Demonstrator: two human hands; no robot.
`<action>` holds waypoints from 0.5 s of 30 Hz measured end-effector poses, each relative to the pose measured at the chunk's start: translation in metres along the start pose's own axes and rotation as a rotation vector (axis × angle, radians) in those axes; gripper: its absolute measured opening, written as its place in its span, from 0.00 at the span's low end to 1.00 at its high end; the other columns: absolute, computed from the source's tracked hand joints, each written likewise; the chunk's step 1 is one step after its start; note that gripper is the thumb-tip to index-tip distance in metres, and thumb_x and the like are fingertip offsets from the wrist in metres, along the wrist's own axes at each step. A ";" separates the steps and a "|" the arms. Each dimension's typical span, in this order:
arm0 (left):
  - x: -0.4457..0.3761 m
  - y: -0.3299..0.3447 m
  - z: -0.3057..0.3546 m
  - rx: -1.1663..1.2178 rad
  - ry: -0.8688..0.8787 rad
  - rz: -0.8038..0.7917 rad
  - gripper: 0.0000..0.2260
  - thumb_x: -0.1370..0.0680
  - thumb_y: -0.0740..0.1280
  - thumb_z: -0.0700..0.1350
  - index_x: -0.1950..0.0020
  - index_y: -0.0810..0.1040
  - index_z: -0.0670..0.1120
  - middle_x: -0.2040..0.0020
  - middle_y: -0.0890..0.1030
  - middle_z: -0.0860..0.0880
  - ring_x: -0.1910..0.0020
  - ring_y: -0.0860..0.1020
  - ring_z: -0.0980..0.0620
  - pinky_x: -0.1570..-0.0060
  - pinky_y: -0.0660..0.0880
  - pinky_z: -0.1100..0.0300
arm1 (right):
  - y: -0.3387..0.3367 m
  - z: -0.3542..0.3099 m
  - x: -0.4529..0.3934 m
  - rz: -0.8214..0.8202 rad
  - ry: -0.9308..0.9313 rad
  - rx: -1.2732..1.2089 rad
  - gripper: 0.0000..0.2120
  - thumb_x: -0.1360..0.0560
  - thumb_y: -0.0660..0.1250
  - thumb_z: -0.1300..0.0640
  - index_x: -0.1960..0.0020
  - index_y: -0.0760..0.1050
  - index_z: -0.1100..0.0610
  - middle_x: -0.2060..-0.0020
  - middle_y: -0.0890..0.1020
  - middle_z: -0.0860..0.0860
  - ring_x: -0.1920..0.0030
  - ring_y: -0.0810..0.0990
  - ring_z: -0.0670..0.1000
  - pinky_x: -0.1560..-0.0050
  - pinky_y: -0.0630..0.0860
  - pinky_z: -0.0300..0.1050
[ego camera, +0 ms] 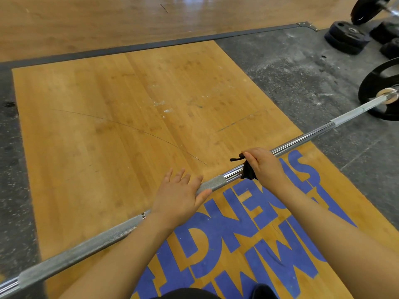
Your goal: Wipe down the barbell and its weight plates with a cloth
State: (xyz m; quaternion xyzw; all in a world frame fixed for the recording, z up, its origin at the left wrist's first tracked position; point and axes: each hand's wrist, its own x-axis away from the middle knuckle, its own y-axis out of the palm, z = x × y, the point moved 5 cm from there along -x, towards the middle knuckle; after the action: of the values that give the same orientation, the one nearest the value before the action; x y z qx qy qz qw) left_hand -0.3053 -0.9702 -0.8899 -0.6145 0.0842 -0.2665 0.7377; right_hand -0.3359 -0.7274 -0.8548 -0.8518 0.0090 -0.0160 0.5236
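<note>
A steel barbell (108, 236) lies diagonally across a wooden lifting platform (121, 100), from the lower left to a black weight plate (380, 91) at the right edge. My right hand (262, 164) grips the smooth middle of the bar with a black cloth (246, 171) wrapped round it. Cloth ends stick out above and below the fingers. My left hand (179, 195) rests on the knurled part just to the left, fingers straight and spread, thumb under the bar.
Dark rubber flooring (302, 67) with chalk dust flanks the platform. Several loose black plates (347, 36) lie stacked at the top right, beside another loaded bar (364, 11). Blue lettering (248, 238) marks the platform near me.
</note>
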 end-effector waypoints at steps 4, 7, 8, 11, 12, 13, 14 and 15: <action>0.012 0.005 0.010 -0.012 -0.041 0.034 0.43 0.30 0.25 0.69 0.21 0.51 0.52 0.25 0.66 0.47 0.22 0.55 0.47 0.26 0.43 0.48 | 0.009 -0.028 0.014 -0.055 -0.127 -0.021 0.14 0.17 0.58 0.56 0.39 0.79 0.59 0.45 0.81 0.52 0.42 0.76 0.54 0.44 0.69 0.43; 0.019 0.008 0.017 -0.023 -0.079 0.038 0.44 0.29 0.25 0.69 0.21 0.51 0.49 0.23 0.62 0.46 0.22 0.53 0.46 0.26 0.41 0.47 | 0.018 -0.049 0.027 -0.099 -0.235 0.002 0.15 0.19 0.61 0.57 0.35 0.76 0.61 0.41 0.80 0.55 0.36 0.75 0.55 0.38 0.66 0.43; 0.021 0.009 0.020 -0.029 -0.088 0.039 0.44 0.29 0.25 0.69 0.21 0.51 0.49 0.23 0.62 0.46 0.22 0.52 0.46 0.26 0.41 0.47 | 0.021 -0.053 0.031 -0.130 -0.268 0.023 0.15 0.19 0.61 0.56 0.35 0.76 0.61 0.40 0.80 0.55 0.35 0.74 0.55 0.36 0.66 0.44; 0.026 0.010 0.027 -0.046 -0.098 0.040 0.44 0.30 0.25 0.68 0.21 0.53 0.50 0.23 0.61 0.46 0.22 0.53 0.45 0.26 0.41 0.45 | 0.028 -0.057 0.042 -0.190 -0.347 0.114 0.15 0.18 0.59 0.55 0.39 0.78 0.61 0.44 0.82 0.55 0.41 0.78 0.56 0.36 0.69 0.53; 0.027 0.010 0.028 -0.046 -0.096 0.040 0.44 0.30 0.24 0.68 0.21 0.54 0.50 0.23 0.61 0.47 0.22 0.53 0.45 0.26 0.41 0.45 | 0.025 -0.054 0.043 -0.185 -0.353 0.146 0.15 0.18 0.58 0.55 0.41 0.79 0.61 0.47 0.83 0.54 0.44 0.79 0.56 0.36 0.69 0.54; 0.029 0.011 0.030 -0.043 -0.094 0.039 0.44 0.30 0.24 0.68 0.21 0.55 0.51 0.23 0.61 0.47 0.22 0.53 0.45 0.26 0.41 0.45 | 0.021 -0.049 0.044 -0.170 -0.345 0.171 0.15 0.18 0.57 0.54 0.42 0.80 0.60 0.50 0.84 0.53 0.47 0.80 0.56 0.37 0.69 0.55; 0.030 0.011 0.031 -0.038 -0.092 0.038 0.44 0.30 0.24 0.67 0.22 0.55 0.51 0.22 0.61 0.47 0.22 0.52 0.46 0.26 0.41 0.45 | 0.015 -0.040 0.043 -0.136 -0.332 0.191 0.15 0.18 0.57 0.54 0.45 0.81 0.59 0.53 0.84 0.53 0.50 0.80 0.56 0.38 0.70 0.56; 0.031 0.011 0.031 -0.034 -0.091 0.037 0.44 0.30 0.24 0.67 0.22 0.55 0.52 0.22 0.61 0.48 0.22 0.52 0.46 0.27 0.41 0.45 | 0.007 -0.029 0.040 -0.091 -0.308 0.208 0.16 0.18 0.57 0.54 0.47 0.81 0.59 0.56 0.84 0.52 0.53 0.80 0.56 0.40 0.71 0.57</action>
State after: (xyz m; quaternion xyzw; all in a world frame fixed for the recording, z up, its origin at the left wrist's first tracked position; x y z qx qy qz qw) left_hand -0.2617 -0.9574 -0.8865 -0.6368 0.0663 -0.2230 0.7351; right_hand -0.2970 -0.7573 -0.8475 -0.7850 -0.1116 0.0901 0.6027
